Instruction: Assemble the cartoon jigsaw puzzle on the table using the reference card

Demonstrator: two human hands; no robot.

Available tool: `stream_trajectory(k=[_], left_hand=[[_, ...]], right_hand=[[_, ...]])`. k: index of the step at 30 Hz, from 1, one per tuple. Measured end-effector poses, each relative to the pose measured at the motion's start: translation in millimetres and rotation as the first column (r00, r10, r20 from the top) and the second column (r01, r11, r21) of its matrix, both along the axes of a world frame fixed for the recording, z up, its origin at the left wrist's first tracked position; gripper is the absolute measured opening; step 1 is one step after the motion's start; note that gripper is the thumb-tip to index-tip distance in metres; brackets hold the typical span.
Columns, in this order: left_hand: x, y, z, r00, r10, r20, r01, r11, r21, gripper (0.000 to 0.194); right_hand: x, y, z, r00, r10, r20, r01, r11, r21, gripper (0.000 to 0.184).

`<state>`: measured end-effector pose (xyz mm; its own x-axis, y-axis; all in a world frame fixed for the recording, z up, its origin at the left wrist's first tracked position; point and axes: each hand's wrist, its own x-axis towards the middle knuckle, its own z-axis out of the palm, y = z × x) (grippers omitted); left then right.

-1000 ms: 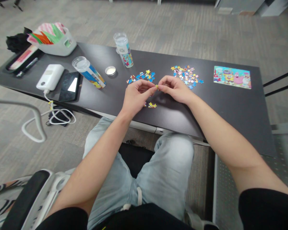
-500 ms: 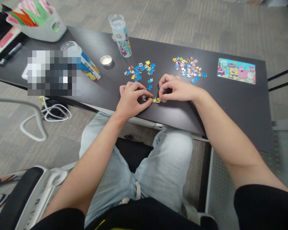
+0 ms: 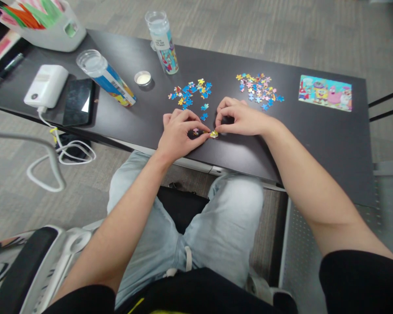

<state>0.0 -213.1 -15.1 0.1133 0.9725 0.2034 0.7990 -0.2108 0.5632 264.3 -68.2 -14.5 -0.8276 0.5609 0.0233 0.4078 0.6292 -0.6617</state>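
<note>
My left hand [image 3: 178, 135] and my right hand [image 3: 240, 118] meet near the front edge of the black table [image 3: 314, 135]. Both pinch a small yellow cluster of puzzle pieces [image 3: 213, 134] that rests on the tabletop between their fingertips. A pink piece [image 3: 195, 131] lies under my left fingers. Just beyond my left hand is a loose pile of mostly blue and yellow pieces [image 3: 190, 93]. A second pile with pink and yellow pieces [image 3: 258, 88] lies beyond my right hand.
A cartoon picture card [image 3: 325, 93] lies at the right. One puzzle tube [image 3: 162, 42] stands upright, another tube [image 3: 106, 78] lies on its side, with a small white lid [image 3: 143, 78] between them. A phone [image 3: 77, 101], white charger [image 3: 46, 86] and a bin of coloured paper [image 3: 49, 22] are on the left.
Both hands came down from a raised pinch to the tabletop and now press the yellow pieces together there. The view shifted downward and closer.
</note>
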Motion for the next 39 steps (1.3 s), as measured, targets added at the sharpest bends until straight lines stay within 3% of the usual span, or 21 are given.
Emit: stream_trajectory(k=[6,21,26,31,39], left_hand=[[-0.6,-0.1,-3.6,1.000,-0.009,0.001,0.009,0.999,0.033,0.012],[-3.5,4.3,-10.4,0.999,0.004,0.033,-0.007,0.997,0.083,0.011],[-40.5,18.9,-17.9,0.957,0.150,0.249,-0.197,0.964,0.178,0.018],[-89.3,27.6,-20.7,0.920,0.306,0.244,-0.347,0.926,0.149,0.014],[-87.3,20.5,-21.4,0.946,0.290,0.143,-0.307,0.946,0.108,0.017]], right_hand=[[-0.1,-2.8,2.2,1.000,0.001,0.005,-0.001,1.000,0.004,0.024],[-1.5,-0.1,-6.7,0.999,-0.012,-0.044,0.014,0.999,0.035,0.022],[-8.2,0.0,-14.1,0.989,-0.046,-0.142,0.054,0.997,0.048,0.022],[-8.1,-2.1,-16.3,0.992,-0.024,-0.127,0.031,0.998,0.053,0.027],[-1.2,4.5,-12.2,0.985,0.009,-0.174,-0.012,1.000,-0.020,0.027]])
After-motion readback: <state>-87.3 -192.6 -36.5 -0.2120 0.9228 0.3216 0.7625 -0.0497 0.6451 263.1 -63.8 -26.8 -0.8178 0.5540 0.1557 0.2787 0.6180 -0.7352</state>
